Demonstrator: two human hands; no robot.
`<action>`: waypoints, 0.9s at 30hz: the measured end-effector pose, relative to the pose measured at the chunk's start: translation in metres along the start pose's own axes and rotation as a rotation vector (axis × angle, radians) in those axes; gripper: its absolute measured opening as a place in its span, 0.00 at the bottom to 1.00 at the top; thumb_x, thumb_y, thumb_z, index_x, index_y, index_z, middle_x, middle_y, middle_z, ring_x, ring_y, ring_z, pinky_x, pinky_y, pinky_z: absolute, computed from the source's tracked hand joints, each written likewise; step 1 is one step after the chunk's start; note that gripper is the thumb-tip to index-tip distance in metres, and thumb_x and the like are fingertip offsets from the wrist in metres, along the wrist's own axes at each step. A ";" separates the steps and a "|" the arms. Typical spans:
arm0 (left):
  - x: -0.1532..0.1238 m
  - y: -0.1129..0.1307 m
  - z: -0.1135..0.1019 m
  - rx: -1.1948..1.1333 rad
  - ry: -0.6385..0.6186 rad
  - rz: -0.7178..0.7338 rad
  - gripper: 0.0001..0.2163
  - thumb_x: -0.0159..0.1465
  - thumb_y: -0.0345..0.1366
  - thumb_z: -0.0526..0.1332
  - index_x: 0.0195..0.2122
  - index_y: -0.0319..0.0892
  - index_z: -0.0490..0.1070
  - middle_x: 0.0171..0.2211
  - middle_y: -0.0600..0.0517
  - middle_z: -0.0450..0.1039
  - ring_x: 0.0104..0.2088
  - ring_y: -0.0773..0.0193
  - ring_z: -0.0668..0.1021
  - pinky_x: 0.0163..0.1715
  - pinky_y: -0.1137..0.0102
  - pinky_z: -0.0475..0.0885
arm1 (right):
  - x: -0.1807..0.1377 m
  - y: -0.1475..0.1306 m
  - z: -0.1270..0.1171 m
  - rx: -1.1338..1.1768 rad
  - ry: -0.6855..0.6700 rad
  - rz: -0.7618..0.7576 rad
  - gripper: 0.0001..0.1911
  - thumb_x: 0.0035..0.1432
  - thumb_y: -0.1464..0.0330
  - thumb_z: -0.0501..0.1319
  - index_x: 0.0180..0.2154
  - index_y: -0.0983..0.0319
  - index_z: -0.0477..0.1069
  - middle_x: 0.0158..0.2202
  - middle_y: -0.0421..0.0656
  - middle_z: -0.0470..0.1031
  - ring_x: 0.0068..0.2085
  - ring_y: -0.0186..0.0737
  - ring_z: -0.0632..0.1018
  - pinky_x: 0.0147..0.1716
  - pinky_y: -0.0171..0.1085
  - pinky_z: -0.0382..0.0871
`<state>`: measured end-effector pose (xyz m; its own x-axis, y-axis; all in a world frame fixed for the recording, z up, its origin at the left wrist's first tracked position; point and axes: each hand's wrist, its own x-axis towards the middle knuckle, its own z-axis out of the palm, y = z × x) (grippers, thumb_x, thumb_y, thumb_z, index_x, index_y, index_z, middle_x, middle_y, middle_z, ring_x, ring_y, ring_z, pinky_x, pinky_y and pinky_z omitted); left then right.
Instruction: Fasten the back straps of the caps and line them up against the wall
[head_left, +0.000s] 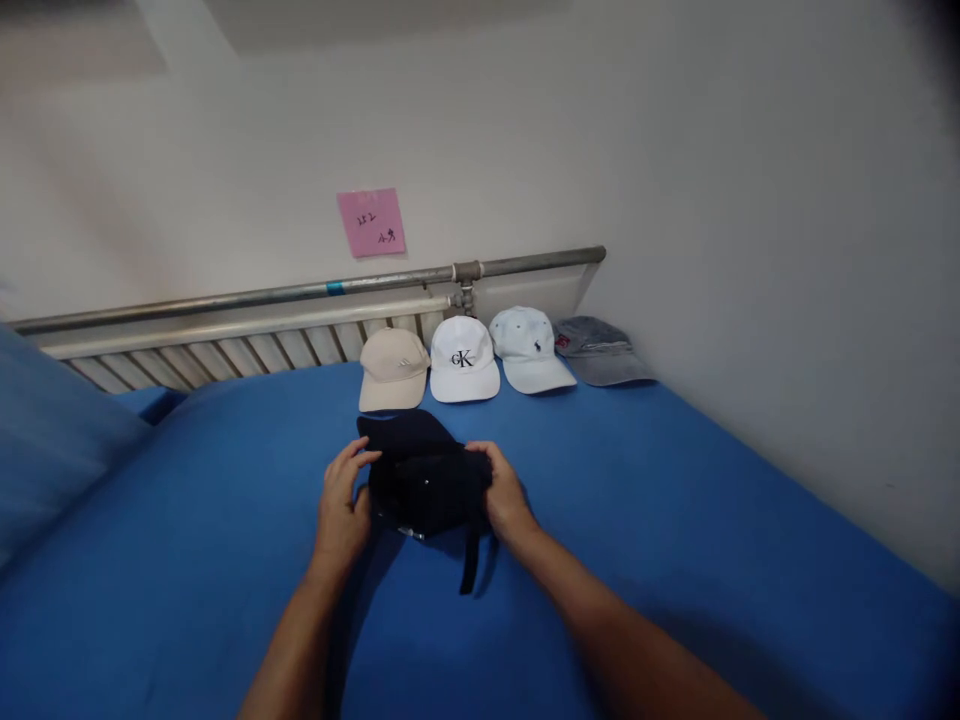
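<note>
Between my hands is a dark baseball cap, tilted so its inside faces me, its brim pointing away and to the left. A loose strap hangs from its near right edge. My left hand grips the cap's left side, fingers along the brim's edge. At the right side, my right hand pinches the cap's rim with the thumb on top. Just beyond, a row of caps stands on the blue surface: a beige cap, a white cap with black letters, a pale cap with a small dark emblem and a grey cap.
A blue-covered surface spreads beneath everything. Behind it run a radiator and a metal pipe along the wall. A pink note is stuck above them. Light blue fabric hangs at the left, and a wall borders the right.
</note>
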<state>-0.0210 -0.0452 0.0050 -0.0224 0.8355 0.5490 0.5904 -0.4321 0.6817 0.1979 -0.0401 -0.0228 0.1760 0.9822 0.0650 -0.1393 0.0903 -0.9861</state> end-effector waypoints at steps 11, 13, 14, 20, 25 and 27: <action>-0.015 0.043 -0.018 -0.063 -0.488 0.411 0.09 0.56 0.25 0.56 0.37 0.44 0.69 0.47 0.49 0.74 0.54 0.54 0.70 0.61 0.51 0.51 | -0.038 -0.033 -0.023 -0.783 -0.238 -0.878 0.28 0.48 0.80 0.54 0.51 0.56 0.68 0.62 0.49 0.58 0.63 0.51 0.60 0.57 0.55 0.56; -0.014 0.042 -0.024 -0.197 -0.519 0.261 0.07 0.59 0.27 0.55 0.35 0.43 0.69 0.37 0.52 0.75 0.43 0.59 0.75 0.53 0.58 0.63 | -0.043 -0.046 -0.022 -0.782 -0.267 -0.952 0.21 0.46 0.80 0.55 0.41 0.58 0.71 0.60 0.49 0.62 0.62 0.53 0.61 0.57 0.56 0.54; -0.014 0.038 -0.028 -0.257 -0.526 0.149 0.06 0.60 0.28 0.55 0.33 0.43 0.69 0.33 0.53 0.74 0.37 0.62 0.75 0.45 0.63 0.68 | -0.045 -0.052 -0.020 -0.756 -0.300 -0.972 0.17 0.45 0.80 0.55 0.38 0.59 0.70 0.58 0.49 0.65 0.60 0.53 0.63 0.57 0.56 0.55; -0.008 0.017 -0.044 -0.565 -0.541 -0.372 0.05 0.57 0.37 0.62 0.29 0.42 0.71 0.23 0.56 0.66 0.25 0.69 0.66 0.25 0.74 0.59 | -0.064 -0.060 -0.004 -0.280 -0.574 -0.663 0.09 0.47 0.79 0.58 0.31 0.60 0.67 0.34 0.41 0.76 0.36 0.37 0.76 0.47 0.46 0.65; -0.003 0.018 -0.035 -0.689 -0.580 -0.523 0.06 0.53 0.37 0.65 0.27 0.40 0.73 0.22 0.57 0.66 0.24 0.70 0.65 0.26 0.75 0.57 | -0.064 -0.057 0.004 0.225 -0.461 -0.002 0.02 0.53 0.69 0.60 0.30 0.60 0.67 0.26 0.39 0.73 0.24 0.32 0.71 0.26 0.34 0.66; -0.004 0.018 -0.030 -0.746 -0.596 -0.570 0.06 0.52 0.37 0.65 0.27 0.41 0.74 0.21 0.57 0.66 0.23 0.70 0.65 0.26 0.74 0.57 | -0.058 -0.058 0.005 0.296 -0.389 0.147 0.07 0.57 0.64 0.58 0.36 0.60 0.68 0.22 0.35 0.69 0.17 0.27 0.64 0.20 0.32 0.63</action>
<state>-0.0342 -0.0668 0.0295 0.3737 0.9196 -0.1210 -0.0207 0.1387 0.9901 0.1904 -0.1019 0.0310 -0.2346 0.9714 0.0360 -0.4148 -0.0666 -0.9075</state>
